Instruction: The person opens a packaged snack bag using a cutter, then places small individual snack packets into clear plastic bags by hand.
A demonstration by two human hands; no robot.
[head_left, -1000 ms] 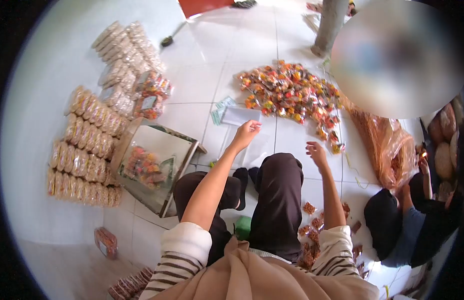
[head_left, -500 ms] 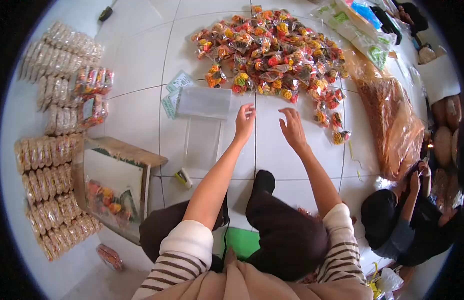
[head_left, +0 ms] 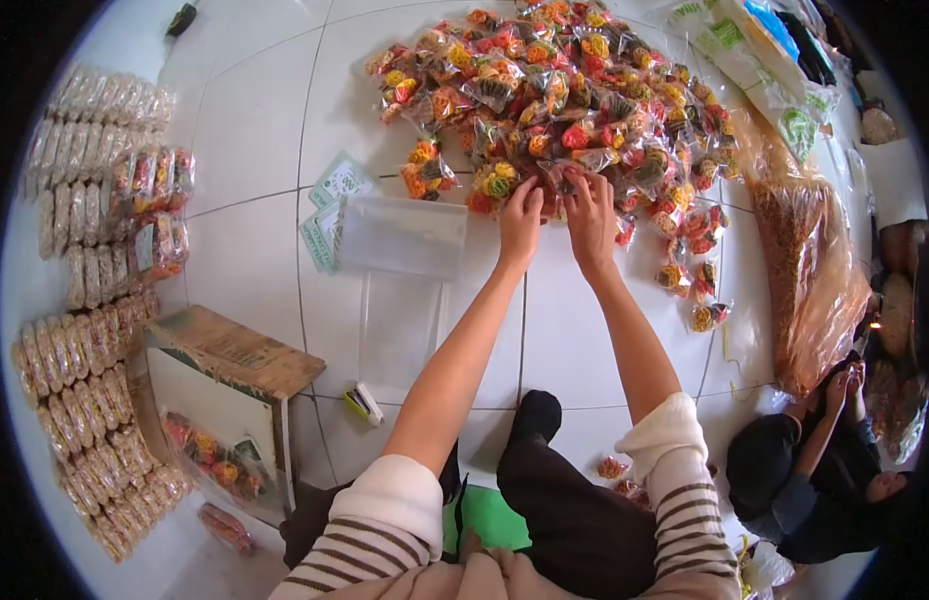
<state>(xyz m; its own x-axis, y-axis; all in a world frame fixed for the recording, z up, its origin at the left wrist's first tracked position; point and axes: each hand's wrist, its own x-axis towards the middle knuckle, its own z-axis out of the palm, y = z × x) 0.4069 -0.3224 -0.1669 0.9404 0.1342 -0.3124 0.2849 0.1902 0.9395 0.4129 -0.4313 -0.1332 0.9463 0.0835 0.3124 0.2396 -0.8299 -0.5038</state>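
A large heap of small clear packets with red, yellow and dark pieces [head_left: 594, 90] spreads over the tiled floor. At its near edge my left hand [head_left: 521, 215] touches the packets, its fingers bent close together. Beside it my right hand [head_left: 590, 212] has its fingertips on a packet in the same edge. What each hand grips is too small to make out. Left of my hands lie a stack of clear plastic bags [head_left: 404, 237] and green printed labels [head_left: 329, 215]. A stapler [head_left: 363, 404] rests nearer my legs.
A wooden-framed box [head_left: 229, 400] stands at the left, beside rows of packed goods [head_left: 94, 390]. A large bag of brown pieces [head_left: 809, 290] lies at the right. Another person [head_left: 814, 470] sits at the lower right. A green item [head_left: 496, 518] is between my legs.
Both hands have moved forward from above the floor to the near edge of the packet heap. The view has tilted and shifted. The other person remains at the right.
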